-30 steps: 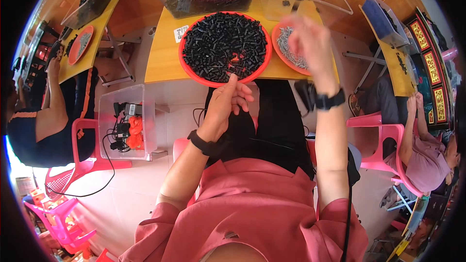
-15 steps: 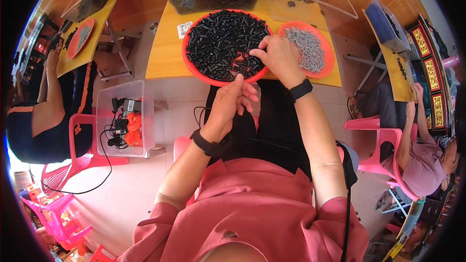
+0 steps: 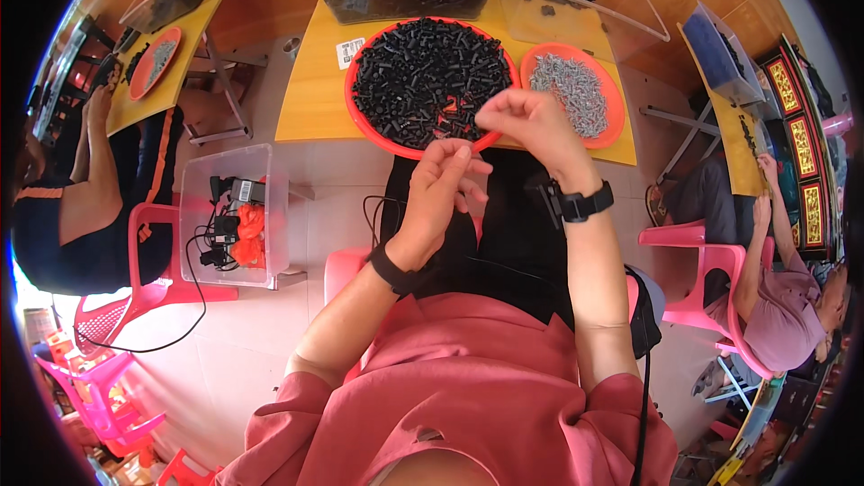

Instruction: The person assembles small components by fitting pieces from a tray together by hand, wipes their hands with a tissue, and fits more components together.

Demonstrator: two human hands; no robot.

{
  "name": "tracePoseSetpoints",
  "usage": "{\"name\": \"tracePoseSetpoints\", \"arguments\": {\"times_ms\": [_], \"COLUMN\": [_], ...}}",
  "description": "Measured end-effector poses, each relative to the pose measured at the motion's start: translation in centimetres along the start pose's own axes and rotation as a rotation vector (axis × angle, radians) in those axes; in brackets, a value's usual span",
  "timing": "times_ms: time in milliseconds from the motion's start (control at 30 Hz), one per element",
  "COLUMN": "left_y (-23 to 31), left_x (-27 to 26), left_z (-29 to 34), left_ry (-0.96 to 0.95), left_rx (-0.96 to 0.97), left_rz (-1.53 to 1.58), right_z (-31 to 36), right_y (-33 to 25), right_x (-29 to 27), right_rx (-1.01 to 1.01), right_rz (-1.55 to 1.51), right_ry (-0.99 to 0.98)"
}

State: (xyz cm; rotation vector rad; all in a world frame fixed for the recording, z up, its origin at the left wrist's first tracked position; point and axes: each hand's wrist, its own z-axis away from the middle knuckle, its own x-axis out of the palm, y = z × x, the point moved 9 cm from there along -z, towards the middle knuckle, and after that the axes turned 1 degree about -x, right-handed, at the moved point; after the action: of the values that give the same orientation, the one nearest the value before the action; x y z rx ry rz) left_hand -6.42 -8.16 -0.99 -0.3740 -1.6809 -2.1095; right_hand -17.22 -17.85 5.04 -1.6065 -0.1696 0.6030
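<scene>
A round red basin [image 3: 353, 103] full of small black plastic pieces [image 3: 427, 72] sits on the yellow table; its red bottom shows through near the front. To its right is an orange-red plate [image 3: 615, 117] heaped with grey screws [image 3: 576, 94]. At the basin's front rim my left hand [image 3: 438, 193] is closed, thumb and forefinger together; whatever is between them is too small to make out. My right hand [image 3: 540, 126] hovers over the gap between basin and plate, thumb and fingertips pinched; I cannot tell what is in them.
Behind the basin stands a clear bin [image 3: 405, 2] of black pieces, with another clear bin [image 3: 585, 13] at its right. A clear box [image 3: 193, 247] holding cables and an orange bag is at lower left. Other people work at tables left and right, near pink chairs [image 3: 706, 256].
My right hand has drawn back from the black pieces, rightward and a little nearer, its wrist turning. The left hand has shifted slightly right. The whole view has moved a little.
</scene>
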Motion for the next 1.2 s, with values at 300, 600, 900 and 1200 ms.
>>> {"name": "tracePoseSetpoints", "arguments": {"times_ms": [300, 600, 900, 1200], "left_y": [1.7, -1.7, -2.2, -2.2], "left_x": [1.4, 3.5, 3.9, 3.6], "left_z": [1.5, 1.5, 1.7, 1.6], "left_ry": [0.020, -0.323, -0.443, -0.408], "left_rx": [0.240, -0.029, -0.065, -0.081], "left_rz": [-0.166, -0.391, -0.507, -0.440], "right_z": [3.8, -1.1, -2.8, -2.6], "right_y": [1.9, -1.3, -2.0, -2.8], "right_x": [1.5, 2.1, 5.3, 6.6], "right_rx": [0.252, -0.297, -0.414, -0.556], "right_rz": [-0.244, 0.533, 0.879, 0.956], "right_ry": [-0.209, 0.046, -0.131, -0.122]}}
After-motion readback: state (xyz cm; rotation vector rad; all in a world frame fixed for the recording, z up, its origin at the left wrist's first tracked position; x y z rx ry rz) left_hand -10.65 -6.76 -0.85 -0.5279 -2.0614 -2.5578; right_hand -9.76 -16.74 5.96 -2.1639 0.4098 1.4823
